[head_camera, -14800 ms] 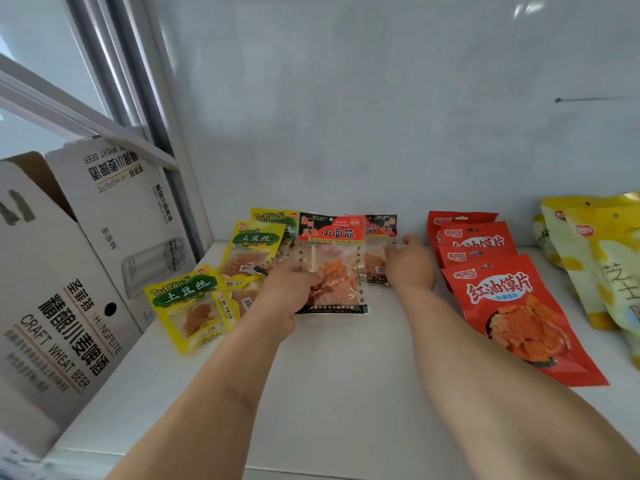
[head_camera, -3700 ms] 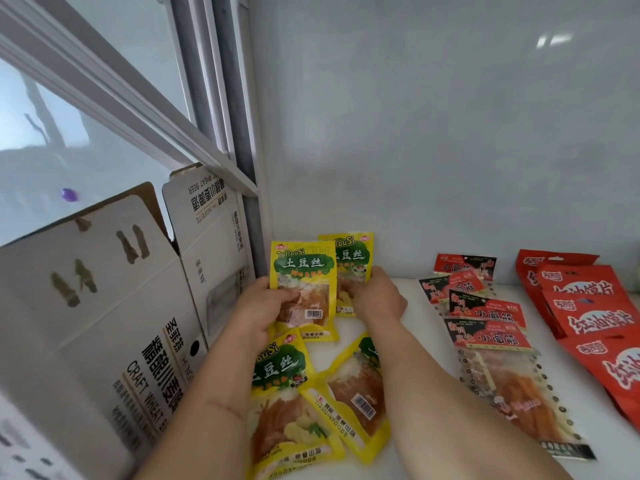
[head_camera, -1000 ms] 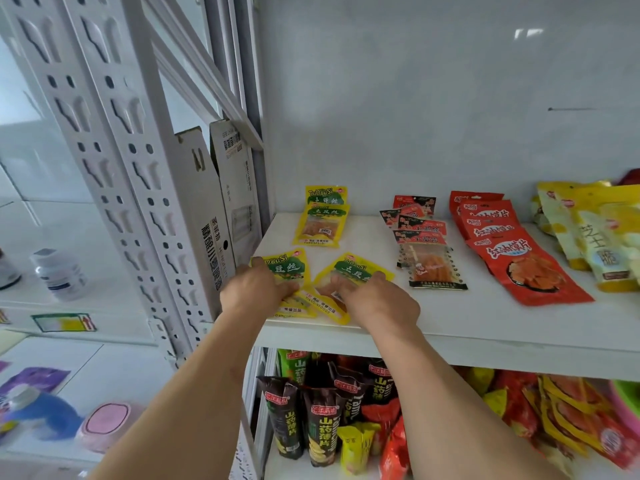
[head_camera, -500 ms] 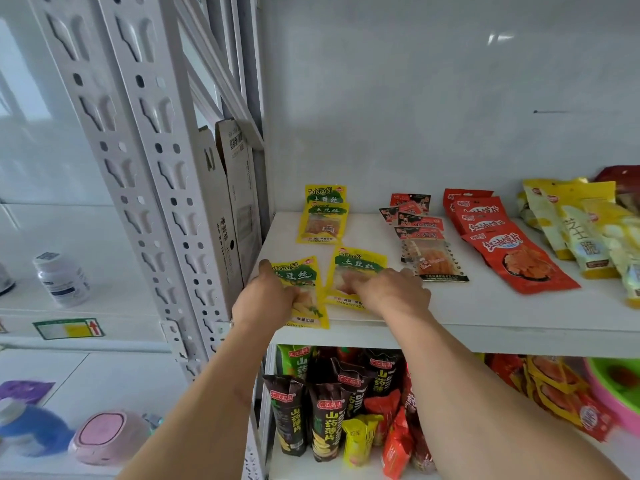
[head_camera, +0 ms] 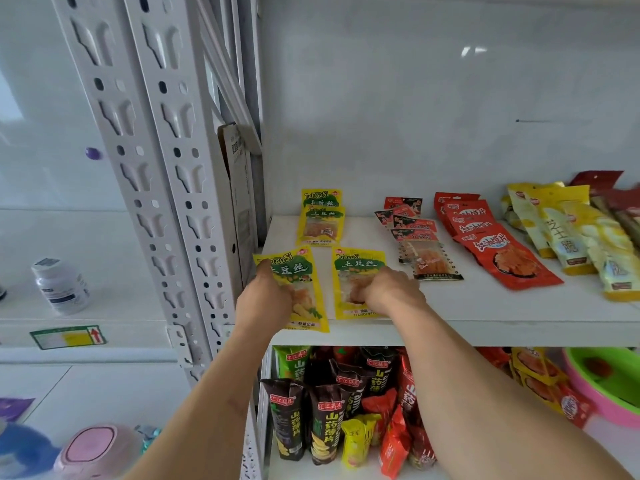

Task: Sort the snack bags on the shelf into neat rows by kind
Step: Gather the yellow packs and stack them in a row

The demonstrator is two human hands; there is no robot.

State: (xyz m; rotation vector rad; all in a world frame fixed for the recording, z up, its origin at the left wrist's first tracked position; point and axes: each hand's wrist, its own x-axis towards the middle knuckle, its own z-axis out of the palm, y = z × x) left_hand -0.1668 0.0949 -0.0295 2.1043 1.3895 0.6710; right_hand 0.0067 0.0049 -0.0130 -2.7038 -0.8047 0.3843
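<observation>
— Where are the yellow ones now?

— Two yellow bags [head_camera: 320, 220] lie overlapped at the back of the shelf [head_camera: 485, 323]. The other two are at the front edge. The left hand [head_camera: 265, 299] grips the left front bag [head_camera: 294, 285], thumb on its top corner, and that one sits tilted, its bottom hanging over the lip. The right hand [head_camera: 389, 289] rests on the right front bag [head_camera: 356, 282], fingers curled down onto it; whether it pinches or only presses, I cannot tell.

— So what makes this step go well?

— I'd say slide both flat, not lift, and square the tilted one first. Then line it up behind the back pair, so one yellow column runs beside the black-and-red packets [head_camera: 415, 237].

— And the red bags [head_camera: 491, 244]?

— Already in their own row; best left alone.
</observation>
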